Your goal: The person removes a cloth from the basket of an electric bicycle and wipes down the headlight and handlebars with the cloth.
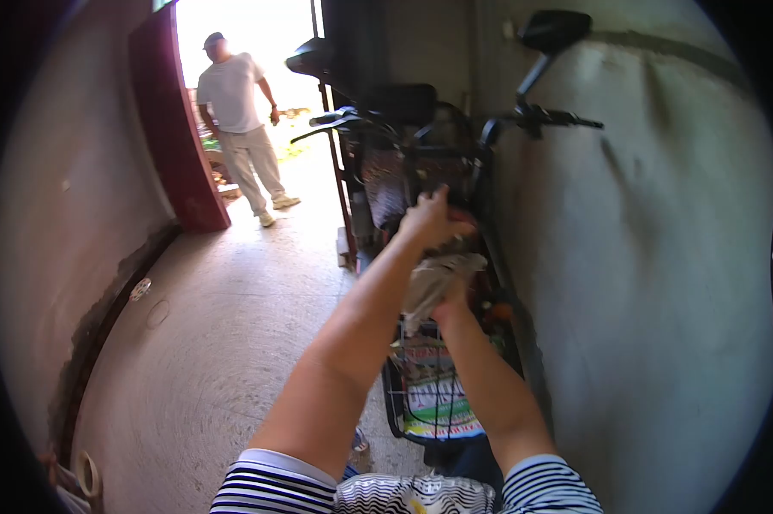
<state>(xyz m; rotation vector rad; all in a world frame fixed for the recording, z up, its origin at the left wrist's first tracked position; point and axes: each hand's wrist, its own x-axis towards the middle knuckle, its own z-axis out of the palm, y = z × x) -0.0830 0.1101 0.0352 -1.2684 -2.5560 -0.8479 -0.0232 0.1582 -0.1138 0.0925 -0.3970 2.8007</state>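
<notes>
My right hand [450,307] is closed on a crumpled grey-beige cloth [438,281], which hangs over its fingers. Farther forward, my left hand [433,221] reaches over the middle of a parked scooter [385,188], its fingers apart and slightly blurred. Whether it touches the scooter I cannot tell. Below my wrists is a black wire basket [392,403] at the scooter's near end, with a colourful printed bag or sheet [442,403] in it. My forearms and the cloth hide much of the seat area.
Handlebars with a right mirror [556,32] and left mirror [309,58] stick out ahead. A grey wall [652,257] runs close on the right. At left, a person [236,111] stands in the bright doorway beside a dark red door [168,128]. Concrete floor [223,360] lies between.
</notes>
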